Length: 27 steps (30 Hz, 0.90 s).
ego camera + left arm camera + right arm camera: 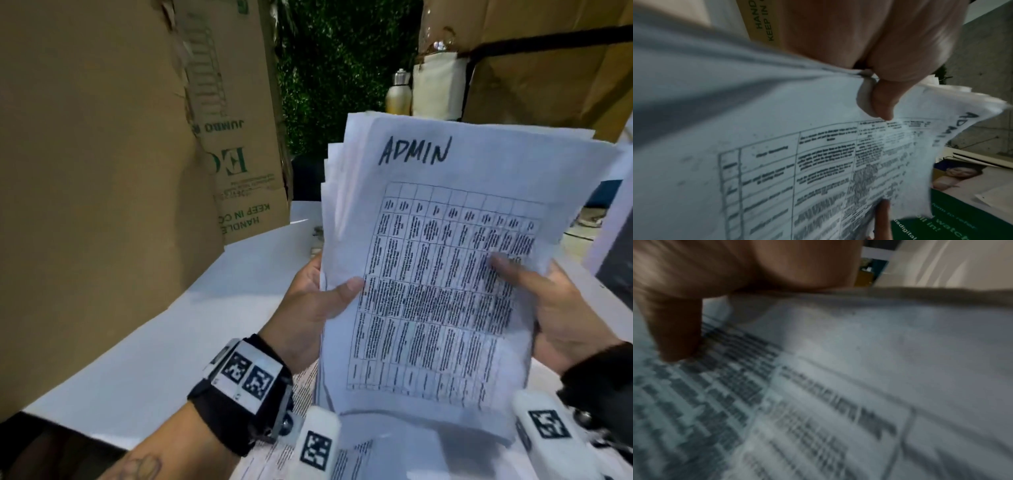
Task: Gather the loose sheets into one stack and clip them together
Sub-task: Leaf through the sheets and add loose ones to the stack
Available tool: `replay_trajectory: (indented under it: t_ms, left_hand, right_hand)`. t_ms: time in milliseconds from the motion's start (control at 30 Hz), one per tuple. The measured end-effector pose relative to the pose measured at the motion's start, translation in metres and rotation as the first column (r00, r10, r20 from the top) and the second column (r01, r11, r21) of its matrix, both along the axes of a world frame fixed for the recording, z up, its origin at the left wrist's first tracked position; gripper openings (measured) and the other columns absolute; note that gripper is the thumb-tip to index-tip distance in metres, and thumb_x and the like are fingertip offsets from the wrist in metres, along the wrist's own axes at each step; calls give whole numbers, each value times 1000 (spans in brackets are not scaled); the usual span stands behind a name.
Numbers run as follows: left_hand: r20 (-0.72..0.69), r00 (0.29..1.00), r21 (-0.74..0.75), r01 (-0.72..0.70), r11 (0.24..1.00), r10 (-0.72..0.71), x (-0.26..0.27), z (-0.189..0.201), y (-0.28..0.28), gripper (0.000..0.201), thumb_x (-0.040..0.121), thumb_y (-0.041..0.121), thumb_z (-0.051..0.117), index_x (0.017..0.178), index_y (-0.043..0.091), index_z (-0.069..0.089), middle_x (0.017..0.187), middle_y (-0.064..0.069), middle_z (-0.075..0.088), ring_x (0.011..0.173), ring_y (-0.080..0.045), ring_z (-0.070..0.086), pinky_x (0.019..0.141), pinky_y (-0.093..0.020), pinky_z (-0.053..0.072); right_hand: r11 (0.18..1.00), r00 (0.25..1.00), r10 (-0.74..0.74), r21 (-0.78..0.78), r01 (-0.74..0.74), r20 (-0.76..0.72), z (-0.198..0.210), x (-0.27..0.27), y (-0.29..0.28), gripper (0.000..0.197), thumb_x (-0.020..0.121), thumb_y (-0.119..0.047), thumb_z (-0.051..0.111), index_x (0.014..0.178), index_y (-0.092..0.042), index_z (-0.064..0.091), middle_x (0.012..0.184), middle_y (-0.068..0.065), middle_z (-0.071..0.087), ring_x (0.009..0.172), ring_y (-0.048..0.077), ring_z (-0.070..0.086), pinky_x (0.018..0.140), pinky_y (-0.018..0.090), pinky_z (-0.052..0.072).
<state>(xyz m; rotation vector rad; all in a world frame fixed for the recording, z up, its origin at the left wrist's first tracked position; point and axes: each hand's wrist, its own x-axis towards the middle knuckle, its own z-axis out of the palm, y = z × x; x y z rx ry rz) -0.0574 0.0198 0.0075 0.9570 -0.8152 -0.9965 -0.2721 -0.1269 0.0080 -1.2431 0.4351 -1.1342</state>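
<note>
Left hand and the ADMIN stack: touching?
Touching. Head view shows the left hand gripping the ADMIN stack edge, thumb on the top sheet; left wrist view confirms the thumb pressed on paper.

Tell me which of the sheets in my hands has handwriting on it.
The front sheet of the bundle, the one facing you: ADMIN is handwritten across its top above a printed table. The sheets fanned out behind it show only blank edges.

Upside-down cardboard box [236, 137], metal bottle [399, 92], green hedge [342, 68]
</note>
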Motion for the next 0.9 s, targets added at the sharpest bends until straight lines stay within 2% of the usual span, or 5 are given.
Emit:
replay_trajectory:
  t_ms: [167, 333, 600, 767, 900]
  left_hand:
    - [235, 969, -35, -76, 997, 82, -2, 19, 6, 48, 78, 10, 70, 124, 1, 60, 117, -18, 71, 107, -34, 67, 101, -52, 52]
    - [497, 854, -190, -61, 980, 150, 6, 48, 13, 36, 73, 19, 74, 109, 21, 68, 109, -3, 76, 99, -7, 71, 86, -23, 58]
    - [447, 868, -1, -242, 970, 217, 23, 9, 5, 36, 69, 41, 75, 97, 19, 71, 83, 9, 77, 82, -10, 71, 82, -38, 57]
    - [454, 813, -82, -371, 925, 366, 15, 22, -4, 27, 93, 29, 63, 111, 10, 71, 104, -16, 76, 97, -32, 72, 86, -44, 59]
    - [562, 764, -68, -338, 939, 316, 25, 38, -1, 16, 100, 17, 55, 110, 18, 68, 94, 8, 74, 81, 6, 72, 69, -10, 55]
  right_hand:
    - [988, 995, -84, -126, 90, 46, 18, 2, 12, 33, 70, -11, 71, 102, -15, 69, 96, 0, 80, 92, 19, 76, 71, 32, 63]
    - [935, 988, -102, -329, 135, 114, 38, 4, 25, 36, 74, -10, 71, 109, -8, 68, 107, 4, 78, 101, 28, 74, 81, 43, 61]
    - [962, 933, -98, -273, 0, -346, -23, 14, 34, 26, 72, -32, 78, 54, -17, 68, 53, -14, 66, 54, 1, 63, 62, 15, 54]
    - [974, 949, -113, -223, 47, -294, -2, 26, 39, 22, 82, -13, 71, 62, -23, 70, 60, -18, 72, 59, -6, 68, 71, 15, 49]
    - [1000, 957, 16, -15, -22, -290, 1, 28, 41, 15, 87, -10, 69, 102, -14, 74, 97, -6, 80, 90, 11, 76, 81, 32, 58]
